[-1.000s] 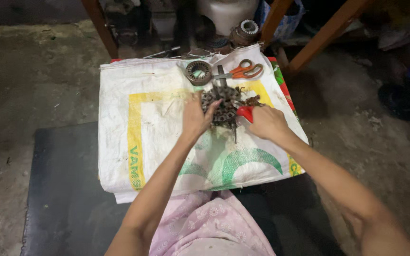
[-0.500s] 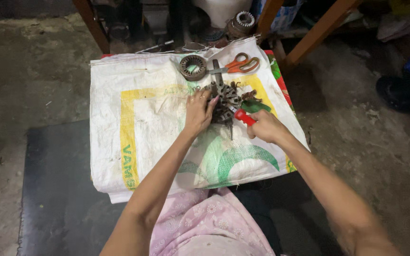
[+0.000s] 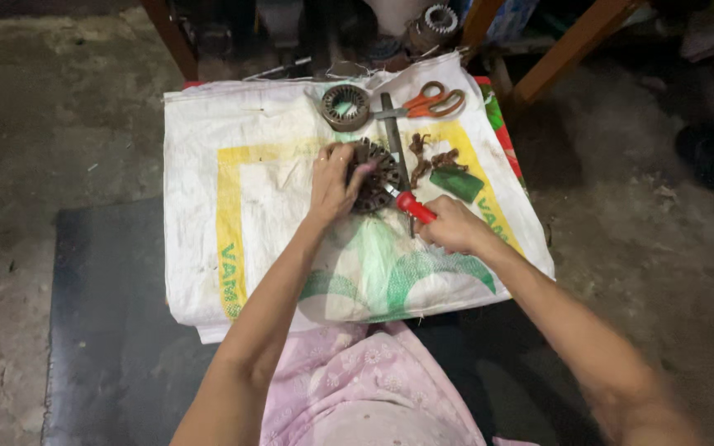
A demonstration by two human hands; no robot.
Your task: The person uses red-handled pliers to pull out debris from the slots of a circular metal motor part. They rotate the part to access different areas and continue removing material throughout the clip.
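My left hand (image 3: 332, 186) grips a dark round metal motor core (image 3: 376, 176) with slots around its rim, holding it on a white woven sack (image 3: 233, 206). My right hand (image 3: 454, 225) is closed around a red-handled tool (image 3: 416, 206) whose tip points into the core. Brown wire scraps (image 3: 425, 157) and a small green piece (image 3: 456, 183) lie just right of the core.
A second metal ring (image 3: 345, 106), a flat metal file (image 3: 392, 132) and orange-handled scissors (image 3: 427, 102) lie at the sack's far edge. The sack rests on a black mat (image 3: 101, 330) on a concrete floor. Wooden legs (image 3: 572, 41) stand behind.
The tangle of wire that sat on the core is gone from it; wire scraps now lie to the right. Both hands stay on the core and the red-handled tool.
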